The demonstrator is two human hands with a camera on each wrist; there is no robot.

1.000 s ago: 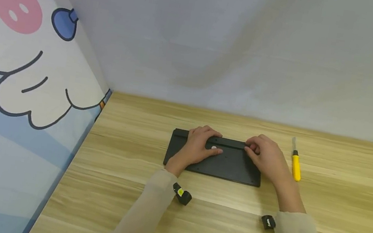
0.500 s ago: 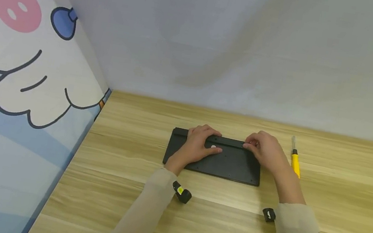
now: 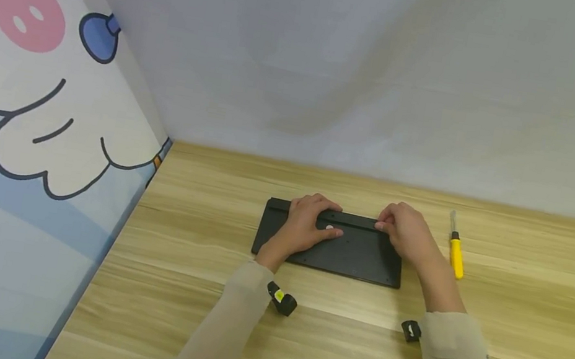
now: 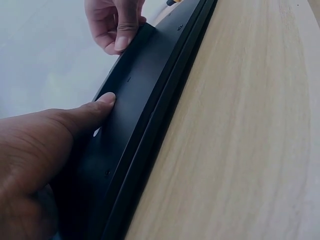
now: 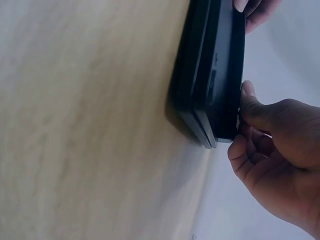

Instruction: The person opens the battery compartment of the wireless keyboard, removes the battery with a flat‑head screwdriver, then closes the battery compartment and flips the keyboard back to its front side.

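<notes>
Table (image 3: pixel 338 357) of pale wood carries a black flat device (image 3: pixel 365 261), as we see in the head view. It lies lengthwise before the person, with a raised strip along its far side and a small white round spot. The left hand (image 3: pixel 304 223) spreads wide over it: the thumb points to the right across the face, the other fingers bend over the far edge. The right hand (image 3: pixel 411 234) holds the far right corner in a narrow pinch, its wrist coming in at a slant from the near right. Only here we see the whole yellow-handled screwdriver (image 3: pixel 456 256), beside the right hand and not touched by it.

In the left wrist view we find the layered side of the device, with a long seam, and small holes in its face. The left thumb lies straight on this face; its companion fingers are hidden from us. The right thumb points down onto the edge.

In the right wrist view we see the right thumb on the strip and the fingers curled close at the corner. Whether they pinch also something small, we cannot tell.
</notes>
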